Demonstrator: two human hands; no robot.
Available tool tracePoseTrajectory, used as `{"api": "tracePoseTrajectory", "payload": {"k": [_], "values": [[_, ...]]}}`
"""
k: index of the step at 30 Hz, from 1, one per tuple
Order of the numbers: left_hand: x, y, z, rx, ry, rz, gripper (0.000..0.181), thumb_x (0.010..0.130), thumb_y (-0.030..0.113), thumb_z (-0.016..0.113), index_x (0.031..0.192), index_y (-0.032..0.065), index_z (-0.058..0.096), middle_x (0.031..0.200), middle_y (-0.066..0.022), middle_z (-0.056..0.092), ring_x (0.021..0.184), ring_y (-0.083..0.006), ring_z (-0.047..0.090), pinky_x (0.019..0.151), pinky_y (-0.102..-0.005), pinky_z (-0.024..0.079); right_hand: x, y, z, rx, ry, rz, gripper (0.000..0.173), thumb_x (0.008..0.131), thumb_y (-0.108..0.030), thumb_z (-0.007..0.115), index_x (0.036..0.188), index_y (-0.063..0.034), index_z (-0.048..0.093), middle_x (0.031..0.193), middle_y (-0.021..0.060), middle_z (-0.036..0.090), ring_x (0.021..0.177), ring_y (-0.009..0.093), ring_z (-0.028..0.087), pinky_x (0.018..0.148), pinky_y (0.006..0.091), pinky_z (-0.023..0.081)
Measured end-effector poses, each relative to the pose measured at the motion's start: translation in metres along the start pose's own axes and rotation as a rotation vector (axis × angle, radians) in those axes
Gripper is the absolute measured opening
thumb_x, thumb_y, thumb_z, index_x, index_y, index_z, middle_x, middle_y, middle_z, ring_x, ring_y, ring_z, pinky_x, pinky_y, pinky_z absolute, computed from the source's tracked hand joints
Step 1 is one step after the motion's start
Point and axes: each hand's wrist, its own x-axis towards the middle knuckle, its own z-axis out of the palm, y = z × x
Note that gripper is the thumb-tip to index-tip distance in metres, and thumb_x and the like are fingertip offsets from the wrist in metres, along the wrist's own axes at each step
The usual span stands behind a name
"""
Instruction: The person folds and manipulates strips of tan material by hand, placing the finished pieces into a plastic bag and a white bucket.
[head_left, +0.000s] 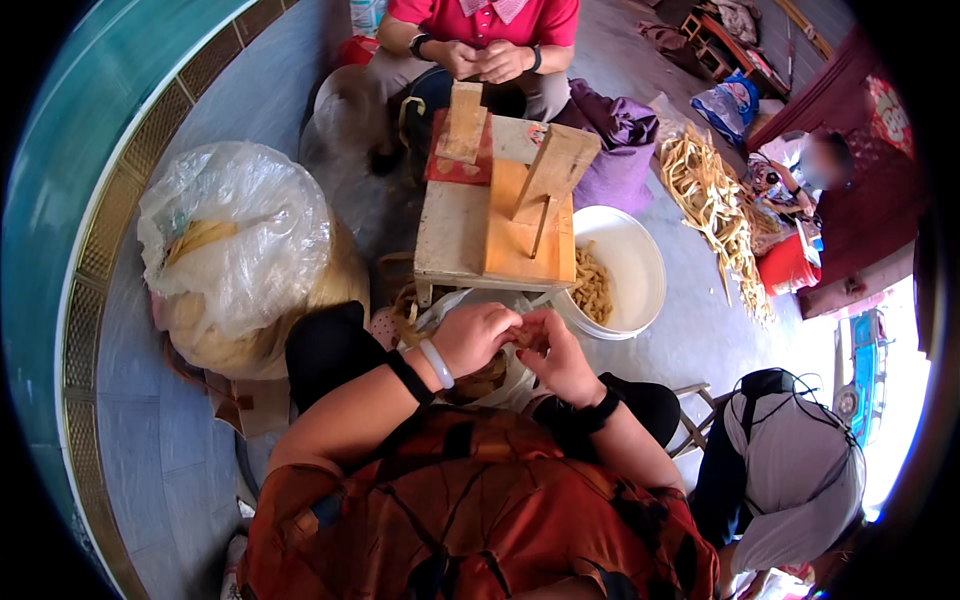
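Note:
My left hand (474, 339), with a pale bangle at its wrist, meets my right hand (559, 358) above my lap. Their fingertips pinch a small tan piece (523, 337), mostly covered by the fingers, whose kind I cannot tell. Below them an open plastic bag (516, 386) holds brownish strips. In front of my hands stands a low table (454, 232) bearing an orange-brown board (506, 251) with an upright wooden block (556, 171) and a thin rod leaning on it. A second wooden block (463, 124) stands on a red patch. Small tan twisted pieces (591, 289) lie in a white bucket (636, 262).
A large plastic-wrapped bundle (247, 262) stands at left. Across the table sits a person in a red shirt (510, 22). A purple sack (611, 142) and a pile of pale strips (705, 195) lie at right. Other people sit or bend at the right, near a folding stool (694, 420).

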Motion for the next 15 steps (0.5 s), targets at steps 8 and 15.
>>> {"api": "tracePoseTrajectory", "payload": {"k": [8,15], "values": [[-0.009,-0.017,0.015,-1.209,-0.076,-0.437,0.011,0.087,-0.002,0.061,0.097,0.0005,0.058,0.114,-0.005,0.053,0.099,-0.0122,0.054,0.085,-0.025,0.046,0.011,0.022,0.003,-0.291,0.164,-0.263,0.025,0.077,0.007,0.06,0.099,-0.0008,0.054,0.082,0.0095,0.059,0.077,0.02,0.062,0.07,0.0315,0.05],[-0.007,-0.019,0.019,-0.644,0.197,-0.21,0.015,0.09,0.002,0.059,0.104,-0.0016,0.061,0.097,-0.0065,0.058,0.087,-0.0153,0.057,0.077,-0.0257,0.047,0.015,0.016,0.009,0.194,0.045,0.038,0.029,0.093,-0.012,0.058,0.118,0.0019,0.05,0.099,0.0062,0.062,0.09,0.013,0.059,0.079,0.0263,0.048]]}}
